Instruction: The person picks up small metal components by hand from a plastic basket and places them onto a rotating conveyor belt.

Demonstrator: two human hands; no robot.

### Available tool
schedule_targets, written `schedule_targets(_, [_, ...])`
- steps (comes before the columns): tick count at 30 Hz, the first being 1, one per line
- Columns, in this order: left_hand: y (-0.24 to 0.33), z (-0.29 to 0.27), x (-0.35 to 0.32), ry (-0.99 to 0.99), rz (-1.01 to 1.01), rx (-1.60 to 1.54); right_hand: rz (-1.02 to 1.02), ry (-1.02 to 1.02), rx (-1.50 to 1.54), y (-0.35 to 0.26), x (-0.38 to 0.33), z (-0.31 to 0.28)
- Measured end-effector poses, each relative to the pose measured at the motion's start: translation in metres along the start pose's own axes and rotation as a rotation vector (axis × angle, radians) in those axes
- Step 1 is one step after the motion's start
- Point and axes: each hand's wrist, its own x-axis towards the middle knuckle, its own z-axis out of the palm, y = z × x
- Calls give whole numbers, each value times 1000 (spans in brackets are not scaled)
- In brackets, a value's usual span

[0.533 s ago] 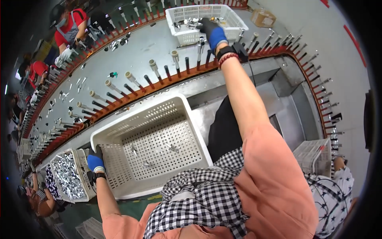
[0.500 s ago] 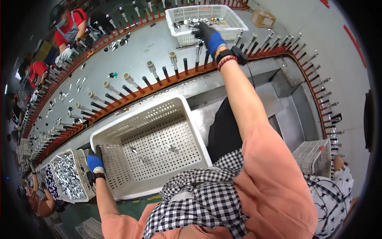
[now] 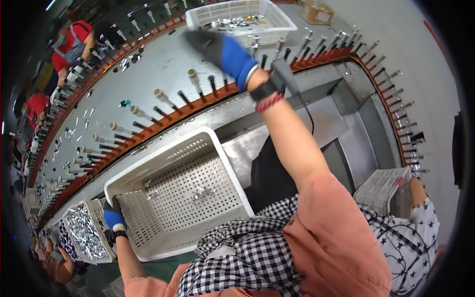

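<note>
My left hand (image 3: pixel 114 216), in a blue and black glove, grips the left rim of a large white perforated plastic basket (image 3: pixel 225 158). Inside that basket lie a few small shiny metal parts (image 3: pixel 202 194). My right hand (image 3: pixel 216 50), gloved the same way, is stretched out over the grey table, just in front of a smaller white basket (image 3: pixel 280 35) of mixed metal parts. Motion smears its fingers, so whether they hold anything cannot be made out. Beneath the right wrist runs a curved row of upright rods (image 3: pixel 194 79), some tipped with pale or metal sleeves.
A crate full of silvery parts (image 3: pixel 88 232) stands left of the large basket. Loose parts are scattered over the grey table (image 3: pixel 163 59). A cardboard box (image 3: pixel 316 13) sits at the far right. Co-workers (image 3: pixel 74 44) work along the far left; another person (image 3: pixel 408 237) is at my right.
My right hand has moved left, away from the smaller basket's parts. My left hand keeps its hold on the rim. The view has shifted slightly, and the parts inside the large basket appear differently placed.
</note>
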Motion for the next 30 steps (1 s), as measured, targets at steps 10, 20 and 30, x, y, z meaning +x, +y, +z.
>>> schedule_targets(10, [-8, 0, 7, 3, -18, 50, 480, -91, 12, 26, -1, -35])
schedule_targets(20, [6, 0, 6, -56, -39, -101, 315, -419, -13, -93, -32, 9])
schedule_targets(30, [-14, -4, 13, 10, -62, 37, -251, 76, -467, 86, 18, -93])
